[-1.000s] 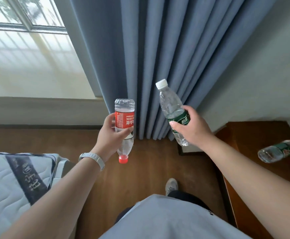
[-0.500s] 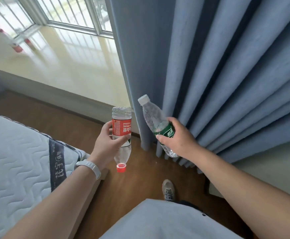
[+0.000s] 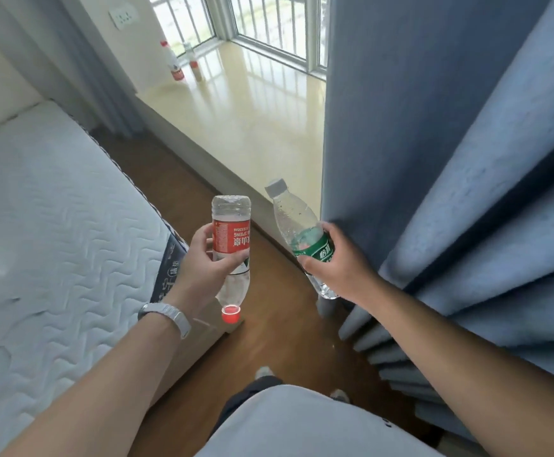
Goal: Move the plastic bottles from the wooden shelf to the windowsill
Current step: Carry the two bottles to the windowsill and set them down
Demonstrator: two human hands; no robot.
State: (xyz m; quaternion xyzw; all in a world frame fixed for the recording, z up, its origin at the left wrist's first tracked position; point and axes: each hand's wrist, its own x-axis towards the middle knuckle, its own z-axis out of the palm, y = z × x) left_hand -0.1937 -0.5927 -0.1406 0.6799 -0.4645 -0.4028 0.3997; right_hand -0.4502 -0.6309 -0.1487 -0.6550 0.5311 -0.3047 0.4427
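Note:
My left hand [image 3: 203, 265] grips a clear bottle with a red label [image 3: 231, 242], held upside down with its red cap pointing at the floor. My right hand [image 3: 338, 262] holds a clear bottle with a green label [image 3: 297, 222], cap up and tilted to the left. Both bottles hang over the wooden floor, just short of the near edge of the cream windowsill [image 3: 255, 113]. Two bottles stand at the far left end of the sill: a red-labelled one [image 3: 172, 62] and a smaller one [image 3: 193, 65]. The wooden shelf is out of view.
A white quilted mattress [image 3: 54, 225] fills the left side. Heavy blue curtains [image 3: 450, 159] hang on the right, close to my right arm. A narrow strip of wooden floor [image 3: 278, 328] runs between them. Barred windows [image 3: 269, 24] back the sill.
The view has swung left, toward the sill: far more of it shows now, with the two bottles at its far end. Both hands keep their bottles, carried along.

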